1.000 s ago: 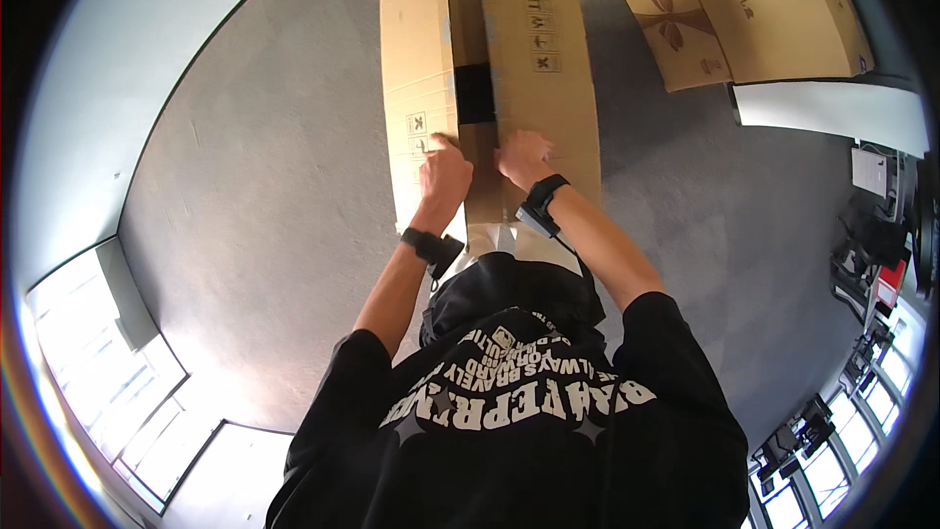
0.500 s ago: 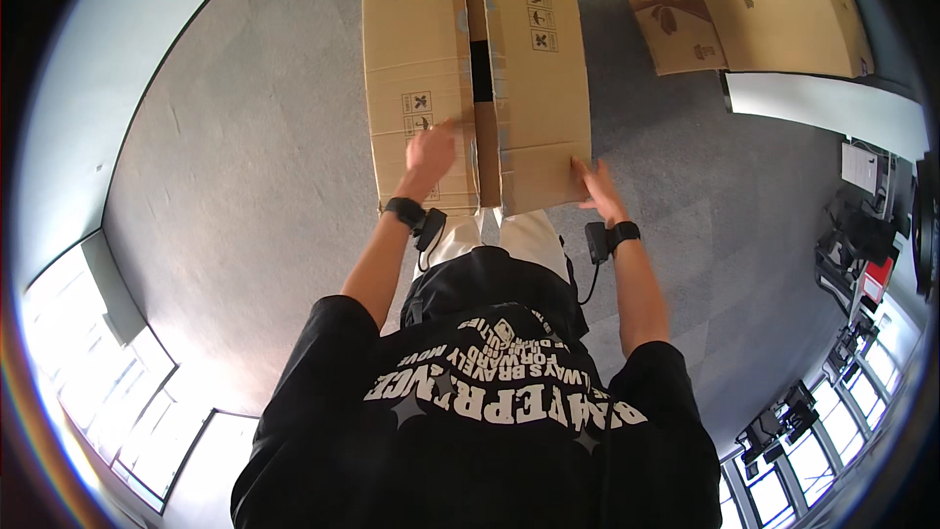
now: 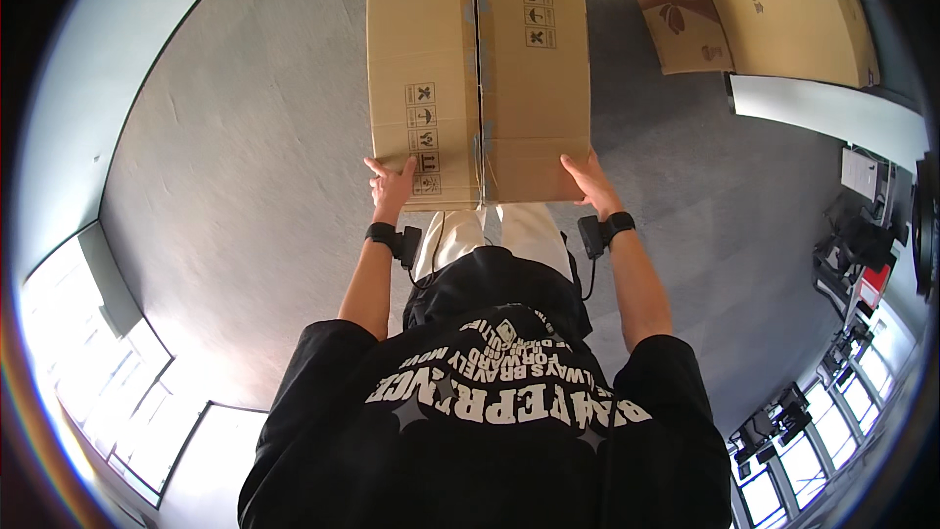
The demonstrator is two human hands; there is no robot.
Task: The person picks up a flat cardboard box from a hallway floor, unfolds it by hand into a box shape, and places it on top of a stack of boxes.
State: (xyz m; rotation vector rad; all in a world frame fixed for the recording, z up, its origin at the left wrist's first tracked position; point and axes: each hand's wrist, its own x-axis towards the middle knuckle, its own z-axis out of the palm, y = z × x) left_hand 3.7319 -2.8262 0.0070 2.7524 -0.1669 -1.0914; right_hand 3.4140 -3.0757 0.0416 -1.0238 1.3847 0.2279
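A large brown cardboard box stands in front of my legs, its two top flaps lying flat and meeting at a narrow seam. Scraps of torn tape run along that seam, and rows of printed handling symbols mark both flaps. My left hand clasps the near left corner, thumb on the top and fingers out over the side. At the near right corner, my right hand clasps the box the same way, its lower fingers partly hidden. Each wrist wears a black band with a small device and a cable.
More brown cartons stand at the far right, beside a white panel. Grey carpet surrounds the box. Dark chairs and equipment line the right side, and a pale wall runs along the left.
The gap between the flaps has narrowed as the left flap came down flat. My left hand moved from the flap's top to the left corner. My right hand's thumb now rests on top.
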